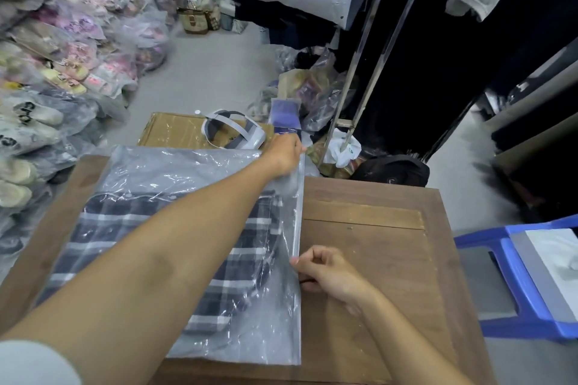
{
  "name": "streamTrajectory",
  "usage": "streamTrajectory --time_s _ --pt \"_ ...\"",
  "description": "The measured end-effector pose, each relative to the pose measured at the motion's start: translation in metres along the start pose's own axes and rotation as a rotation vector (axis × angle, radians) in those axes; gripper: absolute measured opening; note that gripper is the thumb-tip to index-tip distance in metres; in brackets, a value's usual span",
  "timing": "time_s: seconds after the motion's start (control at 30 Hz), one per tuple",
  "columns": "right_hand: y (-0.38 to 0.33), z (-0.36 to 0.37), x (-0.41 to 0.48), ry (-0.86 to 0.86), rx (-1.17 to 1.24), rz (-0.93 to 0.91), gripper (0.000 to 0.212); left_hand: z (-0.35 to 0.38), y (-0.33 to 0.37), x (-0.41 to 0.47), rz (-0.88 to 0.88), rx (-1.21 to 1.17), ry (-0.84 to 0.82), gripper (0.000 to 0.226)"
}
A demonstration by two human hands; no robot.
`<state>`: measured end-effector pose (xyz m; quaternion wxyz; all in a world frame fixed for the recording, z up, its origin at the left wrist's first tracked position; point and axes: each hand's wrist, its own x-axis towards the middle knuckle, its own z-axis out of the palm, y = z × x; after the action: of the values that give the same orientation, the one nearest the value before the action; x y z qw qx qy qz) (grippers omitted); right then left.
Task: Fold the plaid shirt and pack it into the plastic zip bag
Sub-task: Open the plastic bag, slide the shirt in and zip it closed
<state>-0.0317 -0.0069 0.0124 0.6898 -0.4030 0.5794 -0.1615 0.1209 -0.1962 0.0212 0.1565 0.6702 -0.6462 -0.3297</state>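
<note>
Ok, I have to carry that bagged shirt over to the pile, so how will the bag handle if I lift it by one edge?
Probably floppy: the plastic zip bag is thin, wrinkled film, so it should sag around the folded plaid shirt. Its glossy surface looks slippery. Likely light, holding one shirt, which may slide toward the low end.

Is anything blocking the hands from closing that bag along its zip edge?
Nothing visible. The plaid shirt lies inside the zip bag; the left hand holds the zip edge's far end, the right hand pinches it nearer.
</note>
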Motion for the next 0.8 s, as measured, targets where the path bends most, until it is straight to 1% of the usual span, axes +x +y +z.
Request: streamTrajectory --time_s 0.1,0.17,0.3,0.33,0.47,0.57,0.63,0.73,0.8 --pt "0.017 -0.004 -0.020 -0.102 -0.088 0.065 0.020 0.001 0.006 0.002 -0.044 0.001 0.024 0.022" --pt "0.026 -0.006 -0.029 -0.165 -0.162 0.103 0.019 0.001 0.007 0.005 -0.061 -0.009 0.043 0.019" --pt "0.043 -0.007 -0.037 -0.313 -0.256 0.190 0.020 0.003 0.006 0.012 -0.075 -0.007 0.075 0.031" --pt "0.045 -0.007 -0.039 -0.344 -0.255 0.215 0.021 0.004 0.006 0.014 -0.079 0.000 0.069 0.030" --pt "0.047 -0.009 -0.041 -0.394 -0.278 0.249 0.019 0.012 0.007 0.014 -0.065 0.009 0.045 0.022" --pt "0.033 -0.018 -0.035 -0.418 -0.468 0.240 0.022 0.017 0.002 0.015 -0.044 -0.021 0.033 0.021" --pt "0.013 -0.026 -0.026 -0.349 -0.624 0.183 0.028 0.013 -0.005 0.011 -0.007 -0.036 0.009 0.017" --pt "-0.024 -0.030 -0.012 -0.078 -0.797 -0.056 0.028 -0.012 -0.029 -0.011 0.149 0.127 -0.026 0.048" --pt "-0.043 -0.019 -0.003 0.092 -0.818 -0.196 0.027 -0.037 -0.057 -0.033 0.206 0.273 -0.080 0.059"
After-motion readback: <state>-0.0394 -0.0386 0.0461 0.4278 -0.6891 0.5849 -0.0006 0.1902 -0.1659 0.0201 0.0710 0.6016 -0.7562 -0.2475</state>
